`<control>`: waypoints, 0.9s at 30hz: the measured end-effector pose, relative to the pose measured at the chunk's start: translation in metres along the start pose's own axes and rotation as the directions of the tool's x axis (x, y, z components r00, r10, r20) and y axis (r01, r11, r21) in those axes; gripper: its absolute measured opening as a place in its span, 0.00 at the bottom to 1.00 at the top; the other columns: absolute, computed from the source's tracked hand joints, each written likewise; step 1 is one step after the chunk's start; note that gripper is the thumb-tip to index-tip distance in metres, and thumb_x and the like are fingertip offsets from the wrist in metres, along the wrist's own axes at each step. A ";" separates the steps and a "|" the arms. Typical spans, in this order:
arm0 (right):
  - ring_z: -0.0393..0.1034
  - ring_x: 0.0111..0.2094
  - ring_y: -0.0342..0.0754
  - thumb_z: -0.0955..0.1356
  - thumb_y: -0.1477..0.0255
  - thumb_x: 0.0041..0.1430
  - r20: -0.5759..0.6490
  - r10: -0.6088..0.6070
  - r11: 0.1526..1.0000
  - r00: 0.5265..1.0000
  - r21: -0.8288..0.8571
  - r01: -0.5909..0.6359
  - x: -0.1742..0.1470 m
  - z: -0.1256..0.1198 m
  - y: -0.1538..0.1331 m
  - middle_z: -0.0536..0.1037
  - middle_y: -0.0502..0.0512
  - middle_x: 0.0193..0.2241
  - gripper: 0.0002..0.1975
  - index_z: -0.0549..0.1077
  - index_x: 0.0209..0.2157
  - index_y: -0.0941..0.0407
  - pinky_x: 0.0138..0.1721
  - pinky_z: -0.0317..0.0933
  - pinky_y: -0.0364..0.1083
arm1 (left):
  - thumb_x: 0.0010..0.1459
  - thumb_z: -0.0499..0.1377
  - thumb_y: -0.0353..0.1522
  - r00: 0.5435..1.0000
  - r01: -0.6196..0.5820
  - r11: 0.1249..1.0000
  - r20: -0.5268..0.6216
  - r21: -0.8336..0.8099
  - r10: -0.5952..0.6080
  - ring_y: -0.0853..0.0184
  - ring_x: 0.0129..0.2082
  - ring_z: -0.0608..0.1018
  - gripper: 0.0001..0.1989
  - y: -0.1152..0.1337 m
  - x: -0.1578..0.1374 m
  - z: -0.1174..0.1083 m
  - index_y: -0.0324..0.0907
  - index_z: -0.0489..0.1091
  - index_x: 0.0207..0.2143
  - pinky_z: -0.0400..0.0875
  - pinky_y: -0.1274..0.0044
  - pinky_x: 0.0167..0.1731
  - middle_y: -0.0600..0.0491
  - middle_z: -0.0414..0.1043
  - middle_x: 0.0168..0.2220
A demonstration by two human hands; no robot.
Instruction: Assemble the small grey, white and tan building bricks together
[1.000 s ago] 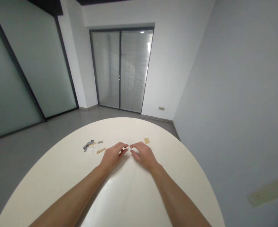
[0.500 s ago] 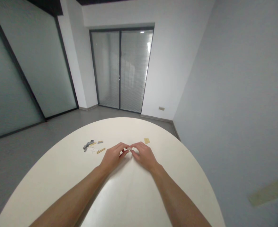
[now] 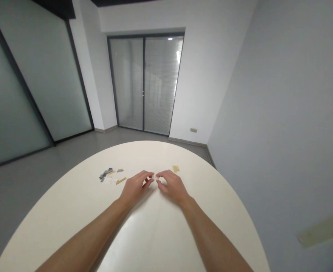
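Observation:
Between my fingertips, over the middle of the round table, is a small white piece (image 3: 155, 177), too small to make out in detail. My left hand (image 3: 137, 185) pinches it from the left with thumb and fingers. On the opposite side my right hand (image 3: 172, 186) grips it, thumb below and fingers above. To the left of my left hand lie a tan strip (image 3: 121, 181) and several small white pieces (image 3: 113, 180). Beyond them is a little heap of grey pieces (image 3: 106, 173), with another grey and tan piece (image 3: 120, 170) beside it. Tan flat pieces (image 3: 175, 168) rest beyond my right hand.
The white round table (image 3: 155, 238) has a curved edge on every visible side. Past its far edge are the grey floor (image 3: 104, 140) and a dark-framed glass door (image 3: 143, 87). A plain wall (image 3: 285, 113) stands close on the right.
The small white piece shows more plainly between my fingertips and seems slightly turned. Both hands stay almost in place; the loose pieces have not moved.

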State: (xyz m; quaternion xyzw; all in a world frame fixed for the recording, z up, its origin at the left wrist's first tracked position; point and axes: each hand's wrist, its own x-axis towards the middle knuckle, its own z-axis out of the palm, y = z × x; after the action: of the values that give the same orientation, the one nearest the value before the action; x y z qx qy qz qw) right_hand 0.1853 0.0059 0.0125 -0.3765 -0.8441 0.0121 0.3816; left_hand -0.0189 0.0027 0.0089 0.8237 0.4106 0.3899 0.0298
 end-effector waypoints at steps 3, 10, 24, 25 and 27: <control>0.73 0.44 0.51 0.67 0.73 0.63 -0.002 -0.009 1.000 1.000 0.002 0.009 0.000 -0.001 -0.001 0.80 0.55 0.41 0.07 0.73 0.43 0.53 0.47 0.67 0.50 | 0.66 0.54 0.35 1.000 0.018 1.000 0.010 0.019 -0.018 0.69 0.34 0.80 0.09 0.000 0.000 0.000 0.46 0.71 0.45 0.72 0.78 0.33 0.54 0.78 0.39; 0.73 0.43 0.51 0.67 0.73 0.63 -0.017 0.005 1.000 1.000 -0.002 -0.005 0.000 -0.001 -0.001 0.79 0.56 0.41 0.09 0.72 0.45 0.54 0.46 0.67 0.49 | 0.66 0.55 0.36 0.998 0.049 0.998 0.031 0.029 -0.050 0.69 0.34 0.80 0.08 -0.001 0.000 -0.001 0.46 0.71 0.44 0.72 0.78 0.33 0.54 0.77 0.40; 0.73 0.42 0.50 0.66 0.72 0.64 -0.028 0.012 1.000 1.000 -0.003 -0.012 0.000 0.000 0.000 0.79 0.56 0.40 0.11 0.71 0.48 0.55 0.45 0.67 0.49 | 0.65 0.55 0.35 0.996 0.068 0.997 0.051 0.041 -0.071 0.68 0.36 0.80 0.08 -0.002 0.000 0.001 0.46 0.71 0.44 0.72 0.77 0.35 0.54 0.77 0.40; 0.73 0.42 0.50 0.66 0.72 0.64 -0.028 0.014 1.000 0.999 -0.005 -0.015 0.000 0.000 0.000 0.79 0.56 0.40 0.10 0.71 0.47 0.55 0.45 0.67 0.49 | 0.65 0.55 0.35 0.996 0.067 0.997 0.050 0.041 -0.069 0.68 0.36 0.80 0.08 -0.002 -0.001 0.001 0.46 0.71 0.44 0.72 0.76 0.36 0.54 0.77 0.41; 0.73 0.41 0.50 0.66 0.72 0.64 -0.029 0.020 1.000 0.999 -0.007 -0.020 0.000 -0.001 -0.001 0.79 0.56 0.40 0.10 0.71 0.47 0.55 0.45 0.67 0.49 | 0.65 0.55 0.35 0.996 0.067 0.997 0.050 0.042 -0.070 0.68 0.36 0.80 0.08 -0.002 -0.001 0.001 0.46 0.71 0.45 0.72 0.76 0.36 0.54 0.77 0.41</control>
State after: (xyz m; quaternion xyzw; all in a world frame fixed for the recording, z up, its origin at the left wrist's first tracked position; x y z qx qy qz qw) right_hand 0.1850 0.0055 0.0134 -0.3863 -0.8347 0.0075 0.3924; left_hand -0.0202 0.0040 0.0068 0.8193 0.4454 0.3590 0.0372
